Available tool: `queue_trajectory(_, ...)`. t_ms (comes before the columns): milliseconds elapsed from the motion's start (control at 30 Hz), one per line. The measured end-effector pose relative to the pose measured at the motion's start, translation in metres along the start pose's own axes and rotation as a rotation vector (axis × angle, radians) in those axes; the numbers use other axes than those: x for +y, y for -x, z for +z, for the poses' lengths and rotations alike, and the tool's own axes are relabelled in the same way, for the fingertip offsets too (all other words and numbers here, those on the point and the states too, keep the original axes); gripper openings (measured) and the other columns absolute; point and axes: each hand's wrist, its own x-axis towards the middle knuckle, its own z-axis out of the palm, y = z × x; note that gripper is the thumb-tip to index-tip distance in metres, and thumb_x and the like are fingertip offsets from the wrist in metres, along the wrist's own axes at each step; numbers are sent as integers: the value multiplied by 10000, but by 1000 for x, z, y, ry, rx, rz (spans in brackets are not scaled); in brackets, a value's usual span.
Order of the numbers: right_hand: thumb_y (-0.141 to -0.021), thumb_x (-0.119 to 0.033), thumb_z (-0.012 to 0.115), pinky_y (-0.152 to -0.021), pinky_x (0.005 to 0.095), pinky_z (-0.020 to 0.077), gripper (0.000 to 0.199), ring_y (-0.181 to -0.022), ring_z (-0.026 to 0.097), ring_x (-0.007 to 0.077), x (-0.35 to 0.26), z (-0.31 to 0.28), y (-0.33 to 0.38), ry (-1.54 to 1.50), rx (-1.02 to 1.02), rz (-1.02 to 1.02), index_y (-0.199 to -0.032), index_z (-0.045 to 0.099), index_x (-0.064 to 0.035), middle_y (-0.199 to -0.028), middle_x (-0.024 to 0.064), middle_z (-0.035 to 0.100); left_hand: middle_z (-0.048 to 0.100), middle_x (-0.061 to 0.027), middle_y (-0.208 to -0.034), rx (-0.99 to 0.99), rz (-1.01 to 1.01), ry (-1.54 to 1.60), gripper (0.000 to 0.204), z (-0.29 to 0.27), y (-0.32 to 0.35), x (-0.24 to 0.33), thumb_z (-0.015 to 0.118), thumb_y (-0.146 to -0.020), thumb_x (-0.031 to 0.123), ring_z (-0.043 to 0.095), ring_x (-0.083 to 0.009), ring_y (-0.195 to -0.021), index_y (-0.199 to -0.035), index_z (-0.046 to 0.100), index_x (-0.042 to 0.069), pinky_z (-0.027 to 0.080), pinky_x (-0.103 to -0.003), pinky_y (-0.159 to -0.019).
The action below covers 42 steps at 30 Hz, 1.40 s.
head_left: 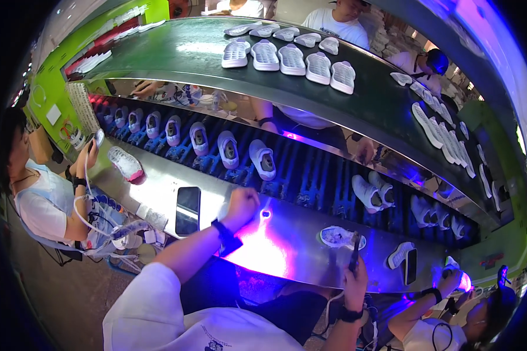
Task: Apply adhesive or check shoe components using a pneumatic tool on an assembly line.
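My left hand [243,203] is held over the metal worktop [158,190], near the conveyor's edge. Its fingers are curled in, and whether anything is in them is hidden. A white shoe upper [263,160] stands on the conveyor just beyond it. At the front right, my right hand [355,284] grips a slim dark brush-like tool [355,253], held upright. The tool's upper end overlaps a white shoe sole [335,236] lying on the worktop; I cannot tell whether they touch. Both wrists wear black bands.
White shoe uppers line the blue slatted conveyor [298,181]. Soles sit on a green belt [181,50] above it. A phone [188,210] and a pink-tipped sole [125,164] lie left. Purple light glares in front. Co-workers sit at both sides [47,199].
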Motion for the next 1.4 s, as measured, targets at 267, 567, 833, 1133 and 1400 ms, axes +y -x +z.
queue_trajectory(267, -866, 1, 661, -931, 399, 497, 605, -1039, 652, 315, -46, 21, 38, 644, 332, -448, -1456, 538, -54, -1147, 168, 665, 583, -25, -596, -73, 69, 116, 266, 9, 74, -43, 443, -749, -108, 543, -96, -574, -619, 614, 47, 412, -285, -517)
queue_trajectory(567, -775, -53, 763, -598, 334, 524, 229, -748, 669, 229, -246, 90, 193, 291, 181, -1284, -991, 690, -29, -865, 71, 724, 578, -48, -595, -122, 26, 190, 214, 17, 58, -22, 487, -778, -69, 567, -136, -586, -657, 630, 34, 443, -311, -560)
queue_trajectory(833, -923, -102, 718, -602, 333, 508, 722, -820, 612, 230, -281, 96, 240, 483, -10, -1258, -1492, 423, -435, -1027, 58, 668, 532, -11, -569, -152, 62, 240, 220, 27, 63, -33, 482, -789, -70, 513, -93, -567, -644, 617, 25, 371, -286, -510)
queue_trajectory(1133, -929, -212, 632, -545, 310, 490, 419, -714, 602, 178, -252, 100, 187, 401, 136, -1427, -1333, 591, -315, -916, 39, 687, 577, -19, -634, -197, 7, 282, 248, 32, 66, -23, 450, -782, -128, 522, -99, -608, -671, 609, 27, 399, -258, -566)
queue_trajectory(1400, -896, -100, 717, -596, 317, 532, 186, -746, 694, 233, -223, 88, 127, 174, -200, -1323, -1076, 712, -53, -940, 118, 724, 565, -22, -592, -156, -144, 345, 251, 16, 63, -35, 434, -763, -105, 509, -86, -554, -665, 623, 28, 377, -244, -508)
